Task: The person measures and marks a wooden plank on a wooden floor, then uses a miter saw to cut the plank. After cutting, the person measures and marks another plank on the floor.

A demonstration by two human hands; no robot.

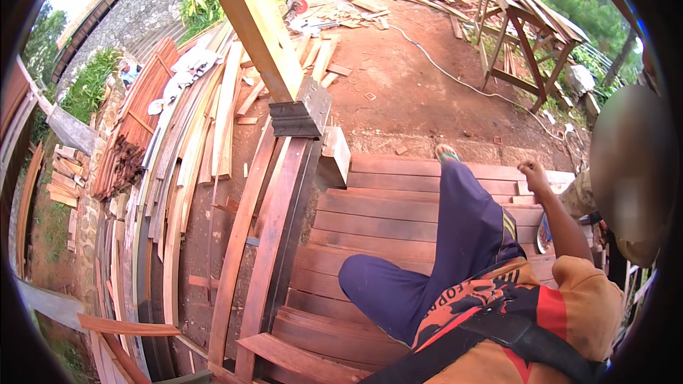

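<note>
My right hand [530, 171] is raised at the right, above the reddish wooden decking [377, 220], with its fingers curled; what is in them, if anything, is too small to make out. My bare forearm runs up to it from an orange sleeve. Below, my legs in purple trousers rest on the boards, one knee bent, one foot in a sandal [446, 152] near the far edge. A small pale and blue item [543, 235] lies partly hidden behind my right arm. My left hand is not in view.
Another person [626, 192] is close at my right. A timber post [249, 21] on a metal bracket [299, 110] rises beside rails [249, 263]. Stacked planks [178, 220] fill the left. A wooden trestle [526, 43], a cord [469, 85] and scattered offcuts lie on the dirt beyond.
</note>
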